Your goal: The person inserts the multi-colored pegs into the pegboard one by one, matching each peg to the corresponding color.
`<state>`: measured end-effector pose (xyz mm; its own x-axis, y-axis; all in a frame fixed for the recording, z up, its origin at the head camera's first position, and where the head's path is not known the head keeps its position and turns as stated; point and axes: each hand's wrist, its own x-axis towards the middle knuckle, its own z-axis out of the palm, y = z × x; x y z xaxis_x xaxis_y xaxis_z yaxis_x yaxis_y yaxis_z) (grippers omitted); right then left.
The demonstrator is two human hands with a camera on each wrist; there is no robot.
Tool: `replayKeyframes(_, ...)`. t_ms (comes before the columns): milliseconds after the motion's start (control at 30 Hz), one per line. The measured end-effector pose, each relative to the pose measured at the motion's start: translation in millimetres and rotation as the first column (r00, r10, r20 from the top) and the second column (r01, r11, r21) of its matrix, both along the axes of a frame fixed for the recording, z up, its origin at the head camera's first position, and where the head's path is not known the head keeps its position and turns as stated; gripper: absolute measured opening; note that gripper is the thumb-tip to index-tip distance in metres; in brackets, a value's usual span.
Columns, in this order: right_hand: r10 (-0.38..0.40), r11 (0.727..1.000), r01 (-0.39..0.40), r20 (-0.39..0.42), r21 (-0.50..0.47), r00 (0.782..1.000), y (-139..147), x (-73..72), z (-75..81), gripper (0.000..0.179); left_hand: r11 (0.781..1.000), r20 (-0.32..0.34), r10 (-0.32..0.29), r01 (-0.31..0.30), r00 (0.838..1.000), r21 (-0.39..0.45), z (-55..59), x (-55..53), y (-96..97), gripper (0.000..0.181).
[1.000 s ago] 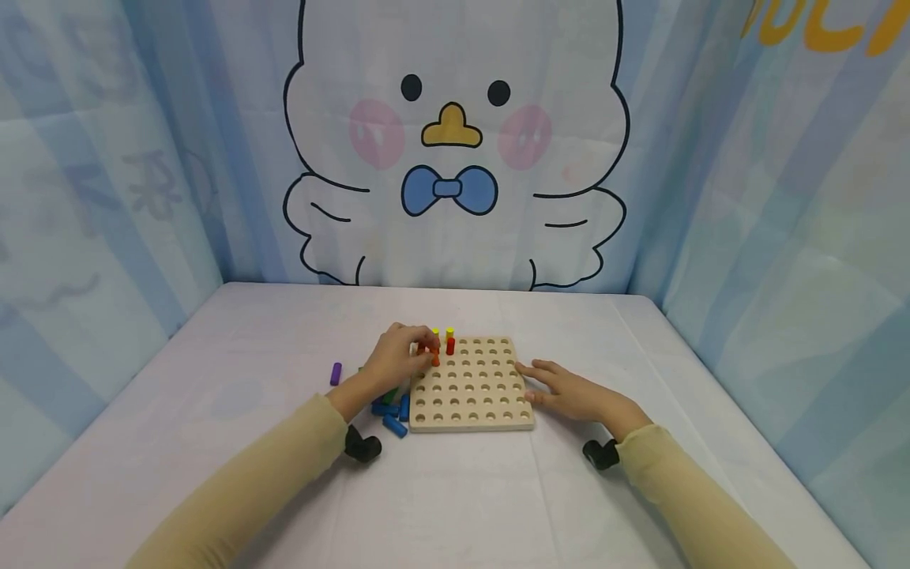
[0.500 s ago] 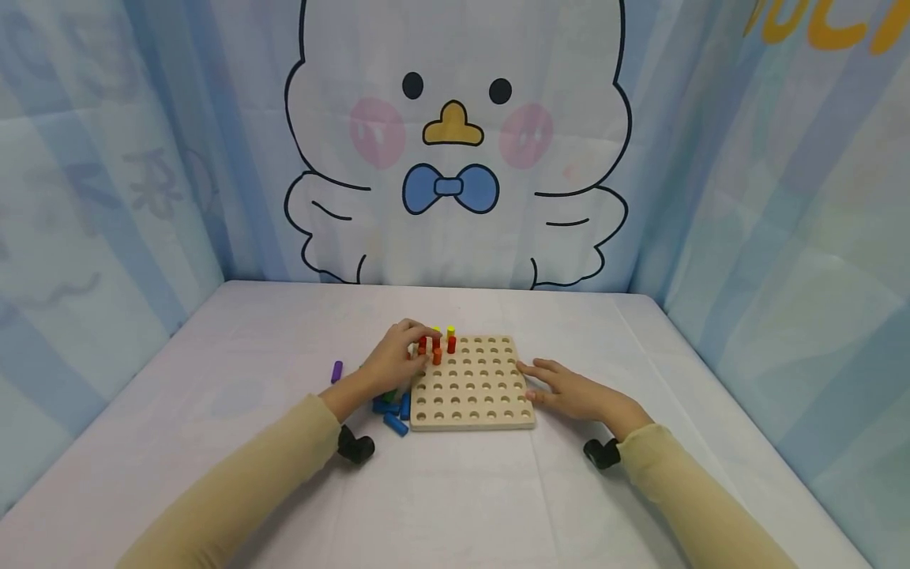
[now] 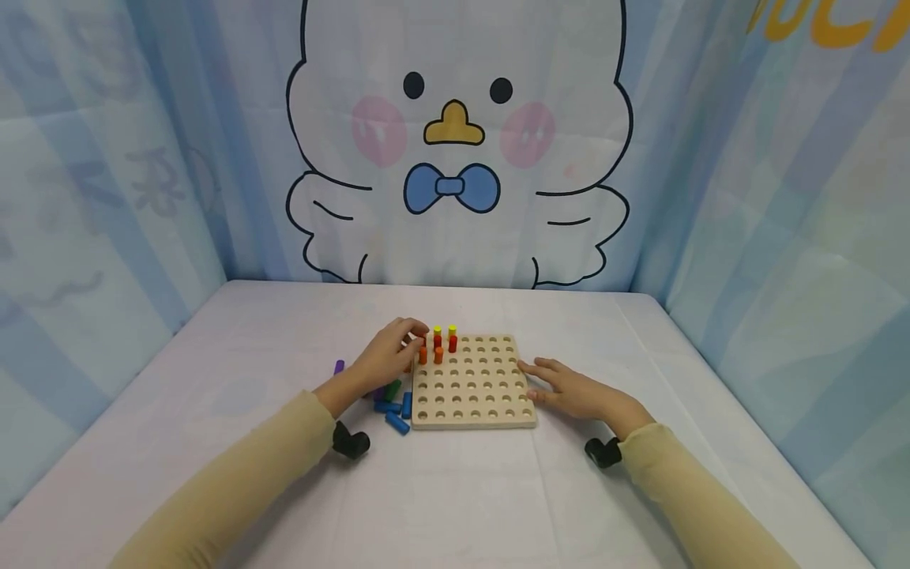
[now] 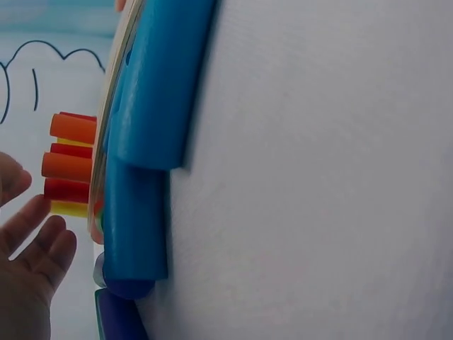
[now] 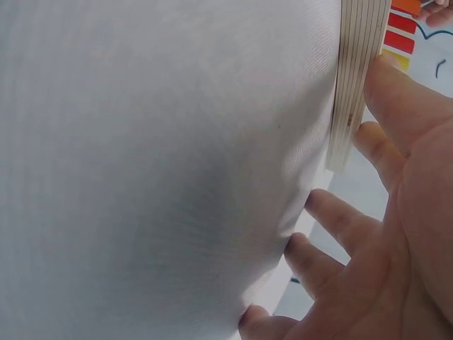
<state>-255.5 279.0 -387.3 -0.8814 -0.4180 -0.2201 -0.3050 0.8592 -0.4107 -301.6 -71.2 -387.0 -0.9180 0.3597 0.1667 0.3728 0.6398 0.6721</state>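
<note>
A light wooden board with rows of round holes lies on the table. At its far left corner stand yellow pegs, red pegs and two orange pegs. My left hand hovers at that corner, just left of the pegs. In the left wrist view its thumb and fingers are apart beside the orange peg and the red peg, holding nothing. My right hand lies with fingers spread at the board's right side; in the right wrist view its thumb and index finger touch the board's edge.
Several blue pegs lie loose along the board's left side, with a green peg beside them. A purple peg lies further left, partly behind the left wrist. A printed curtain hangs behind the white table.
My left hand has let go of an orange peg, which now stands in the board, and has drawn back to the left. The right hand stays at the board's right edge.
</note>
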Motion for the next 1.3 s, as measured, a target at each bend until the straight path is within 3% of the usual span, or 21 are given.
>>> replayKeyframes(200, 0.001, 1.0, -0.001, 0.005, 0.002, 1.0, -0.6, -0.6, -0.1, 0.067, 0.994, -0.001, 0.074, -0.074, 0.997, -0.078, 1.7, -1.6, -3.2, 0.03)
replayKeyframes(333, -0.001, 1.0, 0.001, 0.006, 0.004, 1.0, -1.0, -0.2, -0.5, 0.066, 0.984, 0.044, 0.112, -0.105, 0.993, -0.146, 2.0, -4.4, -5.6, 0.03)
replayKeyframes(500, 0.004, 1.0, -0.004, 0.001, 0.0, 1.0, -0.8, 0.1, -1.0, 0.066, 0.964, 0.101, 0.132, -0.104, 0.986, -0.245, 1.9, -6.2, -8.8, 0.031)
replayKeyframes(633, 0.002, 1.0, -0.002, 0.0, -0.004, 1.0, -0.1, 0.3, -0.5, 0.066, 0.954, 0.101, 0.124, -0.091, 0.987, -0.285, 1.8, -6.9, -9.2, 0.032)
replayKeyframes(1000, 0.001, 1.0, -0.001, 0.0, -0.009, 1.0, 0.4, 0.8, 0.7, 0.066, 0.973, 0.134, 0.108, -0.077, 0.985, -0.216, 1.3, -8.9, -8.0, 0.026)
replayKeyframes(1300, 0.013, 1.0, -0.013, -0.004, -0.015, 1.0, 0.7, 0.4, -0.1, 0.066, 0.986, 0.19, 0.134, -0.112, 0.973, -0.122, 0.0, -10.0, -9.2, 0.025)
